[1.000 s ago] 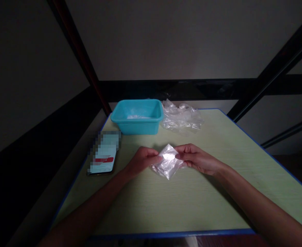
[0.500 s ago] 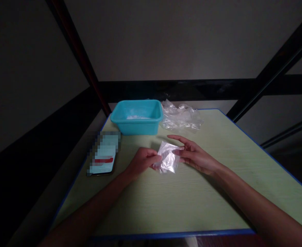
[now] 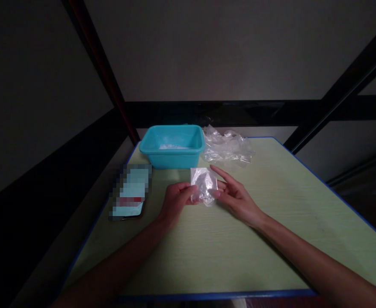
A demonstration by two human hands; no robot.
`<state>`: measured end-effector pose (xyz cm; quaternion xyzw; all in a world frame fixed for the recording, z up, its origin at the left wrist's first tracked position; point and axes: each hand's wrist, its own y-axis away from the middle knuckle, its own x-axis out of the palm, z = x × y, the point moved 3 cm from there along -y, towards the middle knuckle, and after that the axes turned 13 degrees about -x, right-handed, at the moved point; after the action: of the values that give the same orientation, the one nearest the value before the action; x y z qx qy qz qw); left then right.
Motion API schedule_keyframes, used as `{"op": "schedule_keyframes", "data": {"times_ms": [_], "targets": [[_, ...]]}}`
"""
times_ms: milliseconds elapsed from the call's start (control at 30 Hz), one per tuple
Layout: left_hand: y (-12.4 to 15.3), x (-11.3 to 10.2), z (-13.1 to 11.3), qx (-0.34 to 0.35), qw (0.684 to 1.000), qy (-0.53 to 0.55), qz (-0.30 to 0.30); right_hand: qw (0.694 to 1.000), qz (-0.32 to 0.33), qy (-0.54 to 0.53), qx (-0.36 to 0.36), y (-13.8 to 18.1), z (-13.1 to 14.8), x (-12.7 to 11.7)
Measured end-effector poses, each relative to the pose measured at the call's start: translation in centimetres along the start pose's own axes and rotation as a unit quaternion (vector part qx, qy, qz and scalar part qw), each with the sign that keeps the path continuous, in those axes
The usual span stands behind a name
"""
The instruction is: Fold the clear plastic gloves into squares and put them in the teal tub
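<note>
A small folded square of clear, shiny plastic, like a folded plastic bag [image 3: 204, 184], is held up over the table between both hands. My left hand [image 3: 177, 199] pinches its left side, thumb in front and fingers behind. On the right side, my right hand [image 3: 235, 196] has its thumb on the front lower edge and some fingers behind, with the index finger stretched out past the top corner. Parts of the fingers are hidden behind the plastic.
Behind the hands stands a turquoise plastic basin [image 3: 175, 158] with something whitish inside. Crumpled clear plastic bags [image 3: 228, 145] lie to its right. A phone [image 3: 131, 192] with a lit, blurred screen lies at the left of the pale table [image 3: 226, 261], which has a blue edge.
The folded plastic has moved up and slightly left, and its face has turned more upright toward me. My right thumb has come onto its lower right edge.
</note>
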<state>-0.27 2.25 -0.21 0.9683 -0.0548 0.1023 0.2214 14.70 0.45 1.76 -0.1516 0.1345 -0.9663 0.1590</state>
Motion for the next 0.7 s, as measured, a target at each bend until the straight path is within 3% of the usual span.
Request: {"op": "schedule_keyframes", "data": {"times_ms": [700], "targets": [[0.8,0.9,0.0,-0.026,0.993,-0.093,0.067,0.988,-0.085,0.125,-0.015,-0.1,0.4,-1.3]]}}
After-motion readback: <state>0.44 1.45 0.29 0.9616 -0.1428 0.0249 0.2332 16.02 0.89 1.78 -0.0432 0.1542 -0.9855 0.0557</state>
